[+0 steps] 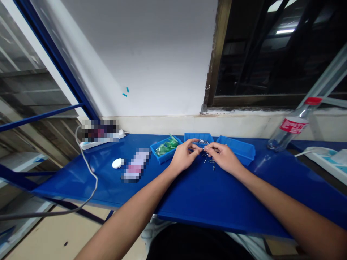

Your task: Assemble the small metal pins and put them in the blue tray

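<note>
My left hand (185, 154) and my right hand (220, 155) meet fingertip to fingertip over the blue table, both pinched. Something tiny shows between the fingertips, too small to make out. Several small metal pieces (213, 167) lie loose on the table just below my right fingers. Behind the hands, a blue bin (192, 136) holds more small metal pieces (201, 142). Beside my left hand, another blue bin (162, 159) contains green plastic packets (167, 146). A third blue bin (245, 151) sits behind my right hand, its visible inside bare.
A clear bottle (294, 124) with a red cap stands at the right, near a white power strip (328, 162). On the left are a white round object (117, 163), a blurred flat object (136, 165), another power strip (103, 141) and a grey cable (95, 180).
</note>
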`<control>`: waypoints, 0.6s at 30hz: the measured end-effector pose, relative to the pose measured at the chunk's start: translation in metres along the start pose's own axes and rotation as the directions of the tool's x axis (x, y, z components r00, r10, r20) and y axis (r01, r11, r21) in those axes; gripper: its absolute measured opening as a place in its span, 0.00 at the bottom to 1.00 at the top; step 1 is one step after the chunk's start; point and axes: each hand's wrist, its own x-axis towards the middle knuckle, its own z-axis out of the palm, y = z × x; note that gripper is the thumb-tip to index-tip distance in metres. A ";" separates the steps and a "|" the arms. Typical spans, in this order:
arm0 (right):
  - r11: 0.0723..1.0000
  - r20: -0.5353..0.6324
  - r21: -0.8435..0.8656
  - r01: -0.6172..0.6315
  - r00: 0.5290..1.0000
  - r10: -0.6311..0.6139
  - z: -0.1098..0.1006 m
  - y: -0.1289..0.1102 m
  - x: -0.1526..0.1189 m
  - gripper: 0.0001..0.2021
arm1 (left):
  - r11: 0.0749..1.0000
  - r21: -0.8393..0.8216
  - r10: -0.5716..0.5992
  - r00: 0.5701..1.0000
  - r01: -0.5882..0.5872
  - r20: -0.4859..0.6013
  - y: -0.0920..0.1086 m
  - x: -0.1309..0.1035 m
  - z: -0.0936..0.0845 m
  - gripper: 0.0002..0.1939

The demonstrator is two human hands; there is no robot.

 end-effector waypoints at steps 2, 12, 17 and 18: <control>1.000 0.037 0.000 -0.014 0.999 0.014 0.001 -0.002 -0.002 0.17 | 0.997 -0.070 -0.019 0.999 0.016 -0.042 -0.002 0.001 -0.001 0.22; 0.997 0.059 0.073 0.014 0.998 -0.019 0.002 0.004 -0.001 0.17 | 0.974 -0.222 -0.034 0.999 0.041 0.039 0.001 0.001 0.000 0.26; 0.981 -0.078 0.186 -0.053 0.995 0.069 -0.001 -0.002 0.001 0.22 | 0.985 0.140 0.079 0.987 -0.099 0.140 0.000 -0.002 -0.001 0.19; 0.976 -0.093 0.208 -0.061 0.992 0.082 -0.002 -0.003 0.001 0.23 | 0.962 0.221 0.119 0.973 -0.162 0.197 -0.001 -0.003 0.000 0.17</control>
